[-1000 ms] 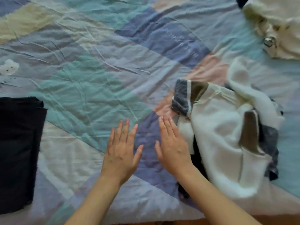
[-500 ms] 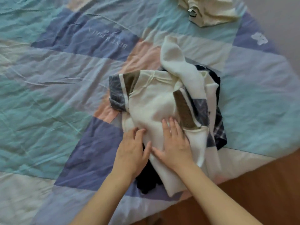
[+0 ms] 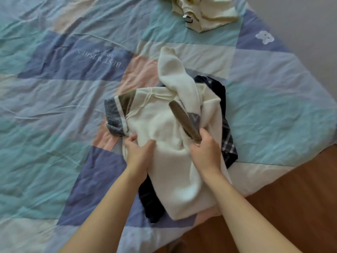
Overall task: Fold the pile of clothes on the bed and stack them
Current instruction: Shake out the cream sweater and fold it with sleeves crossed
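Bare forearms in from bottom edge, over wooden floor (image 3: 291,207) and near corner of bed (image 3: 54,161).

Left hand (image 3: 138,154): grip closed on left edge of white sweater (image 3: 164,136), thumb on top, fingers curled into the cloth.

Right hand (image 3: 206,150): grip closed on bunched fabric at sweater's right side, next to a brown stripe; fingertips hidden in the folds.

Sweater crumpled on top of pile, near bed's corner. Grey and brown cuff band at its left end, one white sleeve flopped away toward far side.

Underneath: dark plaid garment (image 3: 228,137), sticking out right of the sweater and below it by the left forearm.

Patchwork quilt in teal, blue, pink and cream squares, creased, some upside-down lettering on a blue patch.

Far edge: cream garment (image 3: 204,13), loosely heaped, well apart from the pile.
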